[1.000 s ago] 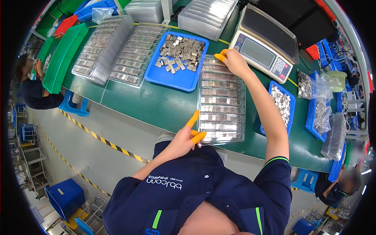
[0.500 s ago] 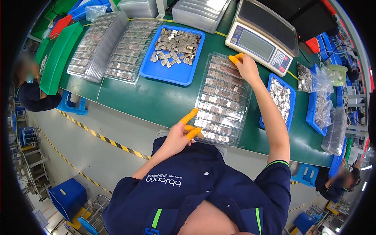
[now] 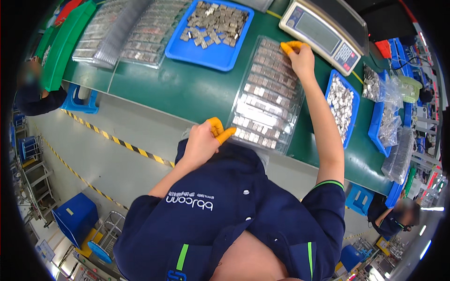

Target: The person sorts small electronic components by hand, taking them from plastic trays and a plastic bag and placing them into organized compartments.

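One tray [image 3: 286,138] — between both grips [image 3: 199,145] [image 3: 303,63]

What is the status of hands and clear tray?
Left hand at near-left, right hand at far-right corner of clear tray; grips unclear. Tray on green table, metal pieces in rows. Blue tray apart, on left.

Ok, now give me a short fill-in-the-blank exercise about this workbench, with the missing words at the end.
1. The hand at the far end of the nearest clear tray is the person's ____ hand.
2. The tabletop is coloured ____.
3. Left of that clear tray, loose metal pieces lie in a ____ coloured tray.
4. The striped floor tape is black and ____.

Missing words: right; green; blue; yellow.
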A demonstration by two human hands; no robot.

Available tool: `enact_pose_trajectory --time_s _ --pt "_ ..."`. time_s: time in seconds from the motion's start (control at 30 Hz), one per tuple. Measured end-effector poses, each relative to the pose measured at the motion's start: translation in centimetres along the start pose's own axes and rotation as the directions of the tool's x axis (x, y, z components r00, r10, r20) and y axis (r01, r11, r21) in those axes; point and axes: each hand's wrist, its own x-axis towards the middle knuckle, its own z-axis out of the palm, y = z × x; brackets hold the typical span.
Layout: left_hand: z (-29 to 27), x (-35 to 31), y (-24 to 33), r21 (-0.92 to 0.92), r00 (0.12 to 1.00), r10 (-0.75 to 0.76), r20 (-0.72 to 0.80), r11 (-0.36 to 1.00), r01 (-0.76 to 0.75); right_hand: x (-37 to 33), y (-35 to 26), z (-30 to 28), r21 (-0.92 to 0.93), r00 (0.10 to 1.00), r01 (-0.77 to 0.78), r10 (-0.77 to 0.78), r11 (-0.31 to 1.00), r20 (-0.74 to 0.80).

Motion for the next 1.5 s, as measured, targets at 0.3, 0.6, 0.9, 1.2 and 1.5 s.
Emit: enact_pose_trajectory --time_s 0.3,0.6,0.9,1.2,1.5 --pt "1.1 -0.5 -2.7 0.085 0.977 -0.108 0.182 0.992 0.094 -0.5 0.2 0.1 0.027 0.998 -0.064 0.065 0.998 -0.016" --pt "1.7 -0.6 -4.2 -0.272 0.933 -0.147 0.329 0.931 0.243 -0.3 1.9 1.5 -0.092 0.990 0.068 -0.079 0.993 -0.114" --pt "2.1 0.5 -5.5 -0.412 0.882 -0.096 0.461 0.857 0.309 -1.2 0.5 2.1 -0.284 0.969 0.157 -0.204 0.946 -0.142" --pt "2.5 0.4 -4.8 -0.582 0.896 -0.010 0.445 0.757 0.298 -2.9 0.9 0.9 -0.178 0.985 0.014 -0.045 0.984 -0.168" --pt "-2.9 -1.1 -6.5 -0.682 0.960 -0.215 -0.180 0.731 0.036 -11.9 -2.2 -4.7 -0.133 0.986 -0.146 0.133 0.980 -0.101"
